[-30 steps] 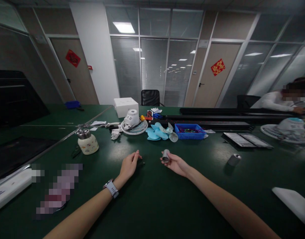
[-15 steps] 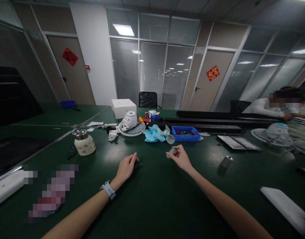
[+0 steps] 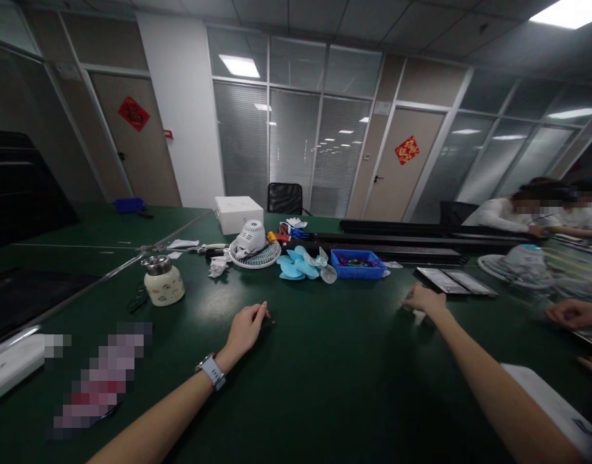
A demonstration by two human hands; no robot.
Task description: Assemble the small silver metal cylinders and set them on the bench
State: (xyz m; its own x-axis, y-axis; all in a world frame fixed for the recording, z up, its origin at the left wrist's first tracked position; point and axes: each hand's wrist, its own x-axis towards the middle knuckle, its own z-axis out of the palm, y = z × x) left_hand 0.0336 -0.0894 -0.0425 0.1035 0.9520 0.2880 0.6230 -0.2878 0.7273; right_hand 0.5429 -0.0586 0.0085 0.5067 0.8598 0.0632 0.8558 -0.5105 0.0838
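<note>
My left hand [image 3: 247,325] rests on the green table [image 3: 296,386] with its fingers curled in and pressed together. Whether they pinch anything is hidden. Just right of the fingertips lies a tiny dark piece [image 3: 273,322]. Out to the right, my right hand [image 3: 426,301] is closed and low over the table, slightly blurred. A small grey cylindrical part [image 3: 419,316] shows under its fingers, partly covered by them. The tablet-like dark-framed panels [image 3: 451,281] lie just beyond that hand.
Blue fan blades [image 3: 303,263], a blue bin of wires [image 3: 356,264] and a white fan housing [image 3: 252,238] stand ahead. A cream jar [image 3: 164,283] is at left, a white slab [image 3: 542,399] at right. Another person's hand [image 3: 576,314] is at the right edge.
My right hand has moved from the middle far to the right, where a grey cylinder stood alone before. My left hand has stayed put. Another person's hands have appeared at the right edge.
</note>
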